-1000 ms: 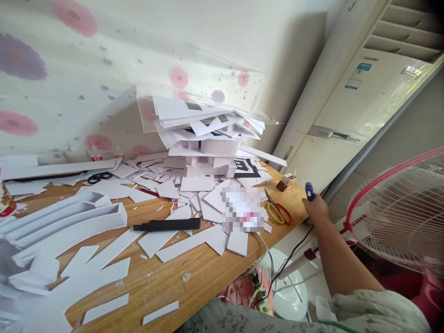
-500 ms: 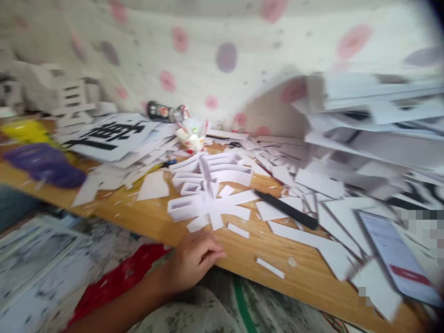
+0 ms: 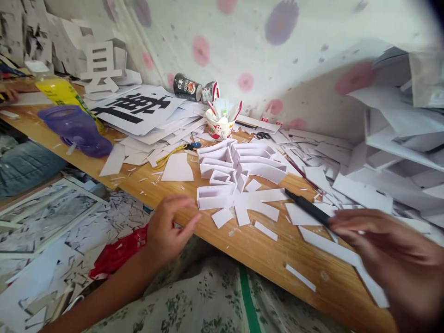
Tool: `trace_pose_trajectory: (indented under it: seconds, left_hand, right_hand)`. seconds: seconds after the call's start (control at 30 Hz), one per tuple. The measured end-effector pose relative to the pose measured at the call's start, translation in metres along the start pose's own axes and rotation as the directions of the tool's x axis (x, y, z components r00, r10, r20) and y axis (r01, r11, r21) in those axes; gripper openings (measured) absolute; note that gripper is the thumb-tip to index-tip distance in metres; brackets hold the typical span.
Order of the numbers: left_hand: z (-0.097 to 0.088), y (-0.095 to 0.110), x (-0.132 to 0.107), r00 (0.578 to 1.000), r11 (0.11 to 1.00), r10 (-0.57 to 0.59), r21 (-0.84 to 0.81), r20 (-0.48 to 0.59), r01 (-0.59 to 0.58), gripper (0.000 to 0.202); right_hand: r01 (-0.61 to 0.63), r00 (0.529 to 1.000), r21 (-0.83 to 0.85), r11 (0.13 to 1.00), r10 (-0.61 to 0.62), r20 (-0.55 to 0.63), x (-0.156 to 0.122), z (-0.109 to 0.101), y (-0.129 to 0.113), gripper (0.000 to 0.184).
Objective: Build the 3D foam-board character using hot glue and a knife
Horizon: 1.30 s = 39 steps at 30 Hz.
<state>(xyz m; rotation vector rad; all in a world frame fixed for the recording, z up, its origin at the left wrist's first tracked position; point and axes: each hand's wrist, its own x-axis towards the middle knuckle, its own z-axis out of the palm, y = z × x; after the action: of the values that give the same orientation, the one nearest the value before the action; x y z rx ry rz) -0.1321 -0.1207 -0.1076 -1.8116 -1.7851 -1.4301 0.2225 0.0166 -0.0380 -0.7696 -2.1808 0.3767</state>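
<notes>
My right hand (image 3: 385, 254), partly blurred, has its fingers on the rear end of a slim black craft knife (image 3: 308, 206), whose front end points toward a white foam-board character (image 3: 239, 199). Raised strips stand on edge along the upper part of that character; its lower strokes are flat and bare. Nearer to me, my left hand (image 3: 171, 226) hovers at the table edge, thumb and fingers apart, holding nothing. Small white offcut strips (image 3: 266, 230) lie below the character.
White scraps and sheets (image 3: 362, 192) pile up on the right. Behind the character stand a paper cup (image 3: 220, 127) with tubes and black scissors (image 3: 262, 135). To the left are a purple bag (image 3: 74, 129), a yellow bottle (image 3: 60, 90) and a printed sheet (image 3: 133, 108).
My right hand has come in from the right and taken hold of the craft knife's end. My left hand has moved left and its fingers have spread. The view has shifted.
</notes>
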Motion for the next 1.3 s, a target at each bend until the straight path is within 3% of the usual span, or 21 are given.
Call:
trace_pose_trajectory:
  seconds: [0.07,0.13,0.2,0.3,0.43,0.53,0.7,0.83,0.93,1.0,1.03,1.07,1.13,1.23,1.27,1.3]
  left_hand:
    - [-0.001,-0.012,0.007,0.992,0.994,-0.089,0.075,0.089,0.083,0.043]
    - [0.001,-0.02,0.013,0.952,0.982,-0.164,0.13,0.258,0.133,0.052]
    - [0.003,-0.025,0.018,0.902,0.972,-0.214,0.174,0.374,0.158,0.057]
    - [0.007,-0.029,0.022,0.865,0.962,-0.256,0.204,0.431,0.183,0.054]
    - [0.011,-0.034,0.024,0.86,0.965,-0.246,0.191,0.447,0.177,0.036]
    - [0.012,-0.036,0.023,0.878,0.974,-0.21,0.168,0.429,0.151,0.035]
    - [0.013,-0.037,0.017,0.895,0.982,-0.147,0.172,0.421,0.081,0.043]
    - [0.013,-0.032,0.016,0.911,0.983,-0.114,0.178,0.396,0.046,0.044]
    - [0.014,-0.029,0.019,0.92,0.977,-0.121,0.208,0.373,0.044,0.044]
    - [0.015,-0.027,0.019,0.919,0.971,-0.142,0.234,0.367,0.057,0.044]
    - [0.016,-0.027,0.018,0.917,0.967,-0.156,0.244,0.368,0.066,0.044]
    - [0.017,-0.027,0.017,0.916,0.965,-0.167,0.253,0.366,0.075,0.043]
    - [0.02,-0.026,0.013,0.919,0.962,-0.179,0.258,0.353,0.088,0.043]
    - [0.026,-0.025,0.009,0.923,0.967,-0.177,0.236,0.342,0.098,0.037]
    - [0.029,-0.025,0.009,0.912,0.971,-0.171,0.221,0.372,0.092,0.035]
    - [0.032,-0.023,0.01,0.912,0.971,-0.177,0.215,0.369,0.101,0.034]
  right_hand:
    - [0.147,0.974,0.11,0.983,-0.164,0.158,0.019,0.037,-0.014,0.021]
    - [0.219,0.933,0.162,0.962,-0.255,0.253,0.034,0.067,-0.026,0.022]
    - [0.18,0.908,0.155,0.971,-0.225,0.355,0.044,0.089,-0.032,0.019]
    - [0.072,0.872,0.059,0.996,-0.092,0.48,0.053,0.112,-0.031,0.02]
    - [-0.047,0.833,-0.042,0.998,0.063,0.549,0.059,0.136,-0.029,0.024]
    - [-0.021,0.822,-0.081,0.996,0.063,0.565,0.062,0.147,-0.032,0.02]
    - [0.081,0.794,-0.206,0.975,0.062,0.605,0.062,0.153,-0.033,0.018]
    - [0.228,0.747,-0.29,0.929,0.024,0.664,0.062,0.143,-0.034,0.018]
    - [0.318,0.607,-0.193,0.928,-0.043,0.794,0.061,0.12,-0.041,0.017]
    - [0.3,0.497,-0.044,0.953,-0.117,0.86,0.061,0.098,-0.046,0.018]
    - [0.26,0.472,0.02,0.965,-0.145,0.87,0.06,0.087,-0.045,0.018]
    - [0.21,0.471,0.063,0.976,-0.158,0.868,0.059,0.075,-0.043,0.018]
    - [0.119,0.548,0.037,0.992,-0.097,0.831,0.055,0.054,-0.031,0.019]
    - [-0.006,0.729,-0.26,0.966,0.182,0.66,0.046,0.029,0.005,0.019]
    - [-0.065,0.763,-0.382,0.922,0.293,0.576,0.043,0.023,0.02,0.019]
    - [-0.114,0.768,-0.475,0.872,0.381,0.514,0.039,0.018,0.033,0.021]
